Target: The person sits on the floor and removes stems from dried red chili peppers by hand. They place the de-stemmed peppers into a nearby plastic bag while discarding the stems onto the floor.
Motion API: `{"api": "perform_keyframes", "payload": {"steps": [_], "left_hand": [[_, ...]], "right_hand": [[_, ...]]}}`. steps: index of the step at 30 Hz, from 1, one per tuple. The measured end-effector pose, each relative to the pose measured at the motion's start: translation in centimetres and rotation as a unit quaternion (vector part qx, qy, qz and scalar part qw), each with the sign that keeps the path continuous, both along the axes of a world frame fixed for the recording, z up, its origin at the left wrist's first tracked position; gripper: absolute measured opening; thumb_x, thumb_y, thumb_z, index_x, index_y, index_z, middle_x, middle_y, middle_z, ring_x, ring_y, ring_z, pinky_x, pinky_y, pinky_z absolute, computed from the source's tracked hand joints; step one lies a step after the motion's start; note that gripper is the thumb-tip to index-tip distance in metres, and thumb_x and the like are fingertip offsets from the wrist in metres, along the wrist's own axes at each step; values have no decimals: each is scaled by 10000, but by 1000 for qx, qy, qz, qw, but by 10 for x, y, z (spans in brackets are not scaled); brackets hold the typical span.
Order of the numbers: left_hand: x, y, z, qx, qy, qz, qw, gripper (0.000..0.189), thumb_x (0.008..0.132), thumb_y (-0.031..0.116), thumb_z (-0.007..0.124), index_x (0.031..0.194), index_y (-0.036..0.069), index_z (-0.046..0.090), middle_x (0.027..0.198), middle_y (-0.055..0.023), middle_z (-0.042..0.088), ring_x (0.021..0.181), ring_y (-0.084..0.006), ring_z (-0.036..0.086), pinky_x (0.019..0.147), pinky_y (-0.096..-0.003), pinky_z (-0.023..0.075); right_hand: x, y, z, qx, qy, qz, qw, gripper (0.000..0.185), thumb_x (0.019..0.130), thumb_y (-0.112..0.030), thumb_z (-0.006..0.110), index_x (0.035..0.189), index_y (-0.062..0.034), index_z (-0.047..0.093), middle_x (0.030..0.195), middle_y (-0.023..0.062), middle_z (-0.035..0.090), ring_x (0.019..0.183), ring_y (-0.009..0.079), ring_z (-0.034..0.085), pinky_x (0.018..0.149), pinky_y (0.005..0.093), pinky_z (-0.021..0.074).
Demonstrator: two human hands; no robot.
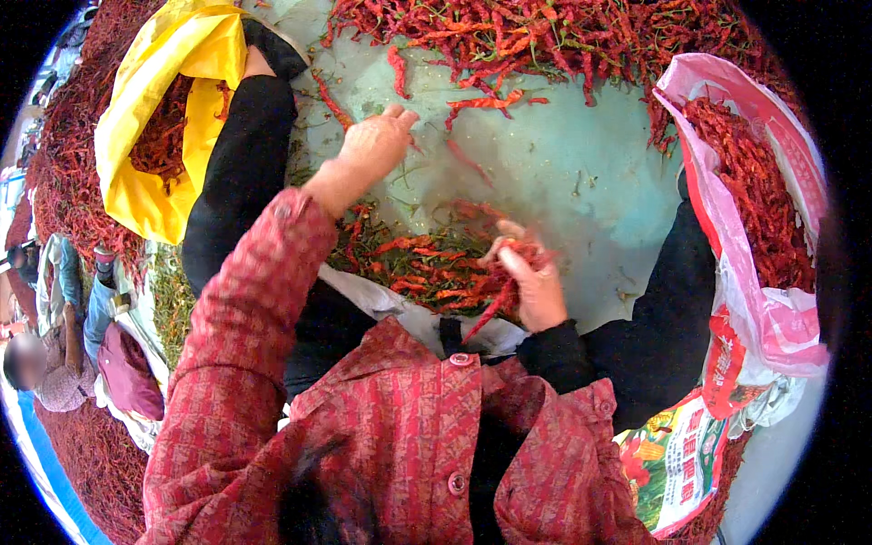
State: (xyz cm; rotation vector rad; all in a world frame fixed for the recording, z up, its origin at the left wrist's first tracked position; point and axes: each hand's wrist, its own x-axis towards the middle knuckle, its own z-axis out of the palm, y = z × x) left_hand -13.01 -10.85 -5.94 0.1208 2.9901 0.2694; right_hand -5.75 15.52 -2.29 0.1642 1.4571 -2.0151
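Note:
Several dried red chilli peppers (pixel 503 300) are bunched in my right hand (pixel 535 276), low in front of my body. Beneath and left of it lies a heap of chillies mixed with green stems (pixel 422 266). My left hand (pixel 378 146) is raised over the pale green sheet (pixel 579 157), its fingers pointing up and right. Nothing can be made out between those fingers, which are partly blurred. One loose chilli (pixel 332 102) lies just beyond the left hand, and another, blurred (pixel 470 162), is to its right.
A large pile of red chillies (pixel 545 34) spreads across the far side. A yellow sack (pixel 218 51) holding chillies stands at left, a pink and white sack (pixel 702 146) full of them at right. More heaps (pixel 75 170) and other people (pixel 65 388) are at far left.

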Motion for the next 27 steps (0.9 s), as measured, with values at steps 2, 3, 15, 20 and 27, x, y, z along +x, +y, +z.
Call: {"api": "perform_keyframes", "payload": {"steps": [2,3,15,20,27], "left_hand": [[-10,-12,-15,-59,-66,-25,996,241,762,148,480,996,93,468,1025,-118,470,840,-308,541,673,-414,462],[-9,-11,-18,-52,-68,-13,996,232,760,151,482,986,97,474,1016,-116,470,841,-313,539,672,-414,462],[73,102,58,372,-75,-62,923,214,765,174,540,945,57,541,765,-155,577,722,-269,581,634,-330,452],[84,114,47,453,-162,28,876,213,747,188,549,889,34,588,783,-149,594,702,-269,578,627,-341,451],[85,109,59,568,-276,133,764,186,829,166,502,932,21,555,627,17,522,541,-46,484,483,-195,401]], "right_hand": [[-2,-5,4,36,-21,18,999,116,818,-133,516,892,-44,519,694,4,527,684,93,531,679,238,425],[-2,-4,3,51,-3,1,999,118,817,-136,519,890,-43,519,685,1,523,661,90,522,666,238,424],[0,-3,-5,55,60,-77,994,166,768,-96,604,903,-13,555,798,-17,563,709,53,504,649,199,414],[4,7,-4,59,92,-82,991,135,775,-117,601,859,-18,560,758,-22,555,680,54,499,630,203,410],[1,8,5,29,60,-68,995,125,784,-129,588,857,-37,546,722,-22,538,642,63,489,609,202,406]]}}
